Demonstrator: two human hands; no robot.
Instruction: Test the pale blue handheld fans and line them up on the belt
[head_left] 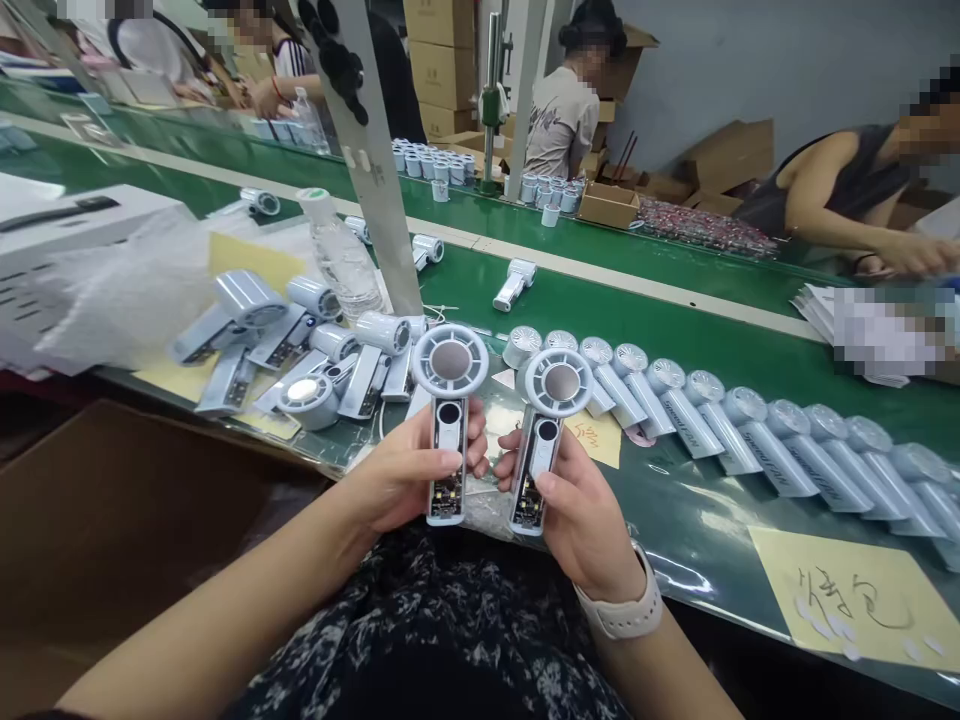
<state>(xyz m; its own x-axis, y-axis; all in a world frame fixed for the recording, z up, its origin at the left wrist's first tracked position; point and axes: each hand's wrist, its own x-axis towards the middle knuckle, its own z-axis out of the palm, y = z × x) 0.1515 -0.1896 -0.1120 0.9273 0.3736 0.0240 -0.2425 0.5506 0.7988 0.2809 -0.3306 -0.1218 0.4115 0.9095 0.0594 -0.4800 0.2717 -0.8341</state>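
Seemingly handheld fan [448, 420] in left hand [397, 472]; second fan [544, 436] in right hand [581, 510].

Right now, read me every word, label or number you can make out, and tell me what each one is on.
Handheld fan handles: a printed line, too small to read.
Large yellow note: handwritten characters, too blurred to quote.
Small yellow note: handwriting, too small to read.
Nothing else is legible.
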